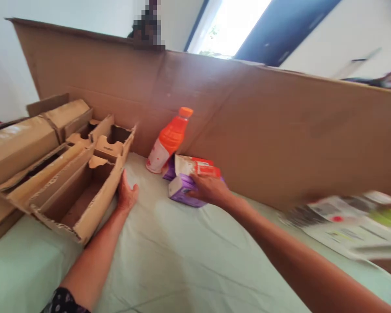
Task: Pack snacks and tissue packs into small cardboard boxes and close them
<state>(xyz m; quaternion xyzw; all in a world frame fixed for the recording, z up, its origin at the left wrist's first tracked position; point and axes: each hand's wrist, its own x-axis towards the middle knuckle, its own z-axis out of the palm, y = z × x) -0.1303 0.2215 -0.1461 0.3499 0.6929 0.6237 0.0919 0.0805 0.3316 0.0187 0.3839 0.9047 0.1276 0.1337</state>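
My left hand (128,191) rests against the outer right side of a cardboard box with compartments (99,202). Its thumb is spread away and the fingers are partly hidden along the cardboard. My right hand (210,187) reaches across the sheet and grips a small purple carton (179,190). Behind that hand, a red and cream packet (185,164) lies against the purple carton. An orange-capped bottle of orange drink (172,139) stands tilted just to their left, close to the cardboard wall.
A tall cardboard panel (267,126) runs across the back. More cardboard boxes (19,141) sit at the left. On the right, newspaper (348,230) is blurred, and a pale green sheet (182,261) covers the surface. A pixelated figure (147,28) appears above the panel.
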